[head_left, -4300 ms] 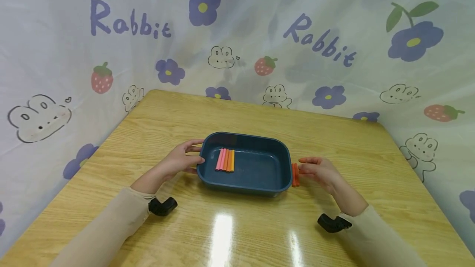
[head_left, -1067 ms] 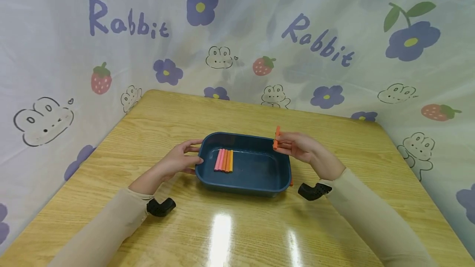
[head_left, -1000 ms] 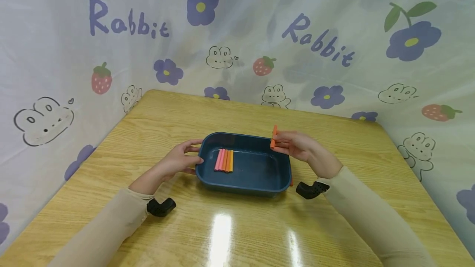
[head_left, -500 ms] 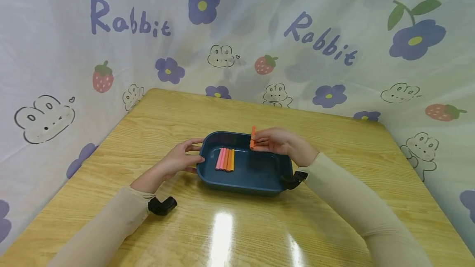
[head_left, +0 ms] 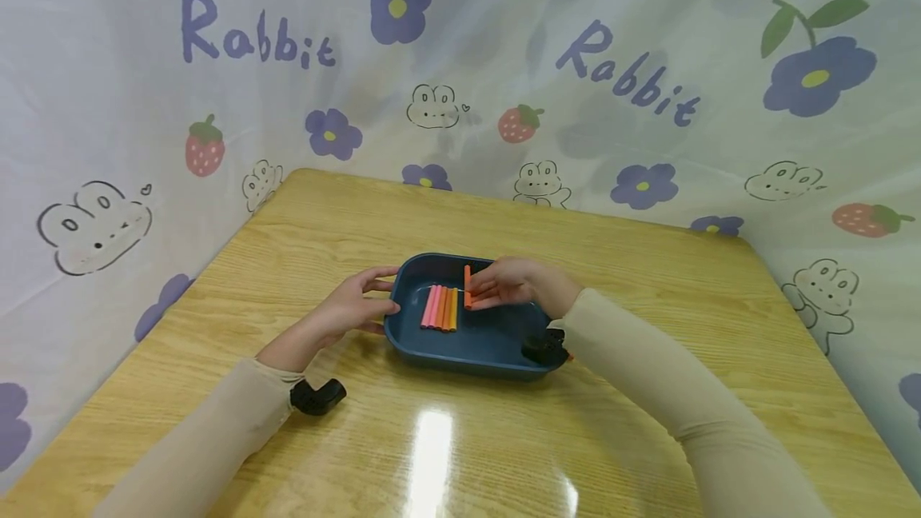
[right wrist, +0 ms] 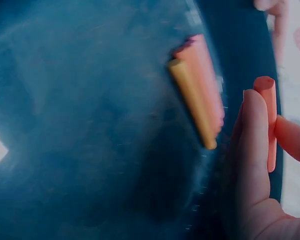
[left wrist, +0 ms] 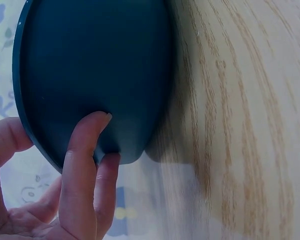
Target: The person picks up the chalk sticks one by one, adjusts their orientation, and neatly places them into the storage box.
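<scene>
A dark blue rectangular tub point(head_left: 475, 362) sits on the table. Inside, toward its left end, several chalk sticks point(head_left: 440, 308) lie side by side in pink, orange and yellow. My right hand point(head_left: 514, 282) is over the tub and pinches an orange-red stick of chalk point(head_left: 468, 288) between thumb and fingers, just right of the row. In the right wrist view this held chalk point(right wrist: 271, 125) stands lengthwise between the fingertips. My left hand point(head_left: 352, 306) touches the outer left end of the tub with spread fingers; the left wrist view shows fingertips point(left wrist: 92, 122) against its outer wall.
A bit of another orange-red chalk point(head_left: 571, 357) shows on the wooden table point(head_left: 345, 454) by the tub's right end, mostly hidden. Black devices point(head_left: 318, 396) are worn at both wrists. A printed cloth point(head_left: 475, 62) hangs behind and beside the table.
My right hand has picked up an orange-red chalk from beside the tub's right end, then carried it left and lowered it near the row. My left hand stays against the tub.
</scene>
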{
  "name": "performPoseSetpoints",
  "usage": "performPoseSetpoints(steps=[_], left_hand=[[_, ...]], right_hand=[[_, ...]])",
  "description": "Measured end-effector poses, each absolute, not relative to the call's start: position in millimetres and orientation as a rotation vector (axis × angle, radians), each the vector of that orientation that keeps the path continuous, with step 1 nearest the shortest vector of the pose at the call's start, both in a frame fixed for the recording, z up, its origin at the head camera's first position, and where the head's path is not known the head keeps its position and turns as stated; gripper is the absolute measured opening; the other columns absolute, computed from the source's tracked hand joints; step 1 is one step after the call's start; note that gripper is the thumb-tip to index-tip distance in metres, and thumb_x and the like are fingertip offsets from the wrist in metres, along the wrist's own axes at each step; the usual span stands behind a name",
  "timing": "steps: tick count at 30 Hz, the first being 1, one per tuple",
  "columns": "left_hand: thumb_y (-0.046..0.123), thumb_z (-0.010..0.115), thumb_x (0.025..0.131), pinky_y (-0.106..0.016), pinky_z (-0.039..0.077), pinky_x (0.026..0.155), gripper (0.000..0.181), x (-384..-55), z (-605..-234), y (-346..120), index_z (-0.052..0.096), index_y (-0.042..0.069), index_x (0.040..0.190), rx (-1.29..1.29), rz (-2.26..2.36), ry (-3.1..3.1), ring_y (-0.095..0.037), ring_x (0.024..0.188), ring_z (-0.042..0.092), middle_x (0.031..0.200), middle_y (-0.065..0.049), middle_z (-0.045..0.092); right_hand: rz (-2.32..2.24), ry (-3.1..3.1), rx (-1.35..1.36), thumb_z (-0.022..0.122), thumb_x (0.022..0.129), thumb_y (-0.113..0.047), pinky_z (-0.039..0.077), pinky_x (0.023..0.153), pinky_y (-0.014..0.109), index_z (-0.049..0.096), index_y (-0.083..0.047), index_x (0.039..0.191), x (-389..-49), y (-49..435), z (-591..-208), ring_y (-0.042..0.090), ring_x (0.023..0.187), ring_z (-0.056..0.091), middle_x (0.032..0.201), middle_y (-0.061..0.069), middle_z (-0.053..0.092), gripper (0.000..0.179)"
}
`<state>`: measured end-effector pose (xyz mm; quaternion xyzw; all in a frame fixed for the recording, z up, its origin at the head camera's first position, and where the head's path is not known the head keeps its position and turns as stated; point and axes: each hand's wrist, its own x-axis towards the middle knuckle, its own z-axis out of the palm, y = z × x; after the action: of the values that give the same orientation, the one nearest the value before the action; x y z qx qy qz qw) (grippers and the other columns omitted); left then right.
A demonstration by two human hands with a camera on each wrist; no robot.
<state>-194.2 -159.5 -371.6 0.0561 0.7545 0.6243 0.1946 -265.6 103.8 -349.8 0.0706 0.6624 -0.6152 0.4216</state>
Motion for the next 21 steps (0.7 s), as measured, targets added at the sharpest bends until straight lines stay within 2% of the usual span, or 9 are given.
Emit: performPoseSetpoints(steps=[6, 14, 21], left_hand=[[0.002, 0.058, 0.088, -0.042, 0.055, 0.070, 0.063, -193, -369, -159, 0.030, 0.007, 0.145, 0.152, 1.741, 2.122, -0.032, 0.094, 0.061, 0.134, -0.027, 0.037], [0.002, 0.057, 0.089, -0.042, 0.055, 0.070, 0.062, -194, -369, -158, 0.030, 0.008, 0.145, 0.151, 1.738, 2.122, -0.029, 0.091, 0.062, 0.134, -0.028, 0.037], [0.002, 0.057, 0.088, -0.043, 0.055, 0.070, 0.063, -193, -370, -159, 0.029, 0.007, 0.145, 0.154, 1.747, 2.118, -0.029, 0.091, 0.062, 0.134, -0.029, 0.036]], right_hand=[[-1.488, 1.700, 0.273, 0.057, 0.088, 0.004, 0.054, 0.077, 0.034, 0.052, 0.009, 0.120, -266, 96, -360, 0.024, 0.082, 0.060, 0.103, 0.018, 0.056, 0.032], [-1.386, 1.748, 0.353, 0.060, 0.088, 0.001, 0.055, 0.063, 0.027, 0.058, 0.008, 0.113, -267, 89, -368, 0.020, 0.065, 0.065, 0.091, 0.015, 0.061, 0.026], [-1.327, 1.775, 0.358, 0.063, 0.086, 0.000, 0.055, 0.060, 0.025, 0.062, 0.006, 0.100, -267, 84, -371, 0.019, 0.061, 0.065, 0.084, 0.015, 0.062, 0.015]])
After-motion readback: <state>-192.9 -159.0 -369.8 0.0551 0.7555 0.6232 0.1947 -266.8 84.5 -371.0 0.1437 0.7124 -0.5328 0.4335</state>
